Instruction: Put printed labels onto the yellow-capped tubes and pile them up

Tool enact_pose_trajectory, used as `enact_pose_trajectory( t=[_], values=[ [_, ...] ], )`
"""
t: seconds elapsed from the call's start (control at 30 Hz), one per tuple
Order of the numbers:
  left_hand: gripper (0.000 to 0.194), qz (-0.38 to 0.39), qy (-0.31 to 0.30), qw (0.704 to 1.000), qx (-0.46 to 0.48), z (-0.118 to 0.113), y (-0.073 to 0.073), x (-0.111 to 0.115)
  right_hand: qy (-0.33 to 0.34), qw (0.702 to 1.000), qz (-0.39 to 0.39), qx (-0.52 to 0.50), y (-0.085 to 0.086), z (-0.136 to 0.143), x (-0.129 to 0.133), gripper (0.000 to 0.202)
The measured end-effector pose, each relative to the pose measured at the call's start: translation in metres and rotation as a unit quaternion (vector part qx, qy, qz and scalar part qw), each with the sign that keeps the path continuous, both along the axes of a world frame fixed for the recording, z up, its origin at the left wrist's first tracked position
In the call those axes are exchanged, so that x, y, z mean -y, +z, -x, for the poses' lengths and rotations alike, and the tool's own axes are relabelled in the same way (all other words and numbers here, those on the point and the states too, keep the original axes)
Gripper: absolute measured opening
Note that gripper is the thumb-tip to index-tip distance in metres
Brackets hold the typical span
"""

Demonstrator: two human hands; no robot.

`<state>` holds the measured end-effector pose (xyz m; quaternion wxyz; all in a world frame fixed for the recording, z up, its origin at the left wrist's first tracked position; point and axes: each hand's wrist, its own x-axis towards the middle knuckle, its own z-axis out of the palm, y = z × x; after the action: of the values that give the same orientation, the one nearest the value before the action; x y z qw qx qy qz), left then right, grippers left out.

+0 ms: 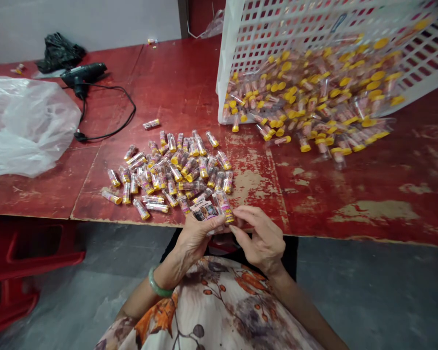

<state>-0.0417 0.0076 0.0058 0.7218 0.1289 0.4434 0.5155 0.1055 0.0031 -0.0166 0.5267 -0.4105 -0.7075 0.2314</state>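
Observation:
At the table's front edge my left hand (197, 235) holds a stack of small printed labels (203, 210) between thumb and fingers, and a clear tube with a yellow cap (223, 204) stands up beside the labels, touching the left thumb. My right hand (260, 237) is pinched at the tube's lower right; whatever lies between its fingertips is too small to tell. Just beyond the hands is a heap of labelled tubes with yellow ends (168, 172).
A white plastic crate (223, 63) lies tipped at the back right, many yellow-capped tubes spilling from it onto the red table (182, 87). At the left are a black heat gun (82, 75) with its cord, a clear plastic bag (25, 124), a black bag (60, 52) and red stools (32, 260).

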Motion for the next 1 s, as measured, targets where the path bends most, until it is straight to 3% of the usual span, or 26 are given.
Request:
enact_pose_trajectory(
  t=[0.17, 0.3, 0.43, 0.53, 0.63, 0.73, 0.87, 0.93, 1.0],
  values=[
    [0.042, -0.043, -0.006, 0.999, -0.018, 0.001, -0.002, -0.001, 0.004, 0.979, 0.191, -0.071, 0.001, 0.003, -0.007, 0.03],
    [0.041, -0.066, 0.008, 0.997, -0.047, 0.006, -0.008, -0.001, -0.002, 0.953, 0.29, -0.086, 0.002, 0.018, -0.025, 0.035],
    [0.036, -0.084, 0.05, 0.992, -0.08, 0.017, -0.011, -0.008, 0.042, 0.927, 0.36, -0.093, 0.01, 0.035, -0.047, 0.038],
    [0.033, -0.094, 0.081, 0.987, -0.1, 0.028, -0.009, -0.019, 0.064, 0.929, 0.358, -0.065, 0.017, 0.047, -0.07, 0.032],
    [0.034, -0.069, 0.113, 0.987, -0.087, 0.039, -0.004, -0.029, 0.077, 0.942, 0.323, -0.041, 0.022, 0.068, -0.11, 0.027],
    [0.033, -0.008, 0.14, 0.989, -0.055, 0.051, 0.002, -0.032, -0.002, 0.965, 0.252, 0.077, 0.024, 0.103, -0.165, 0.023],
    [0.026, 0.041, 0.133, 0.99, 0.013, 0.061, 0.01, -0.025, -0.083, 0.96, 0.215, 0.159, 0.023, 0.146, -0.227, 0.026],
    [0.025, 0.039, 0.112, 0.993, 0.026, 0.062, 0.012, -0.022, -0.08, 0.959, 0.203, 0.18, 0.021, 0.149, -0.242, 0.031],
    [0.027, 0.034, 0.088, 0.995, 0.012, 0.062, 0.011, -0.02, -0.096, 0.96, 0.181, 0.191, 0.018, 0.134, -0.251, 0.033]
  ],
)
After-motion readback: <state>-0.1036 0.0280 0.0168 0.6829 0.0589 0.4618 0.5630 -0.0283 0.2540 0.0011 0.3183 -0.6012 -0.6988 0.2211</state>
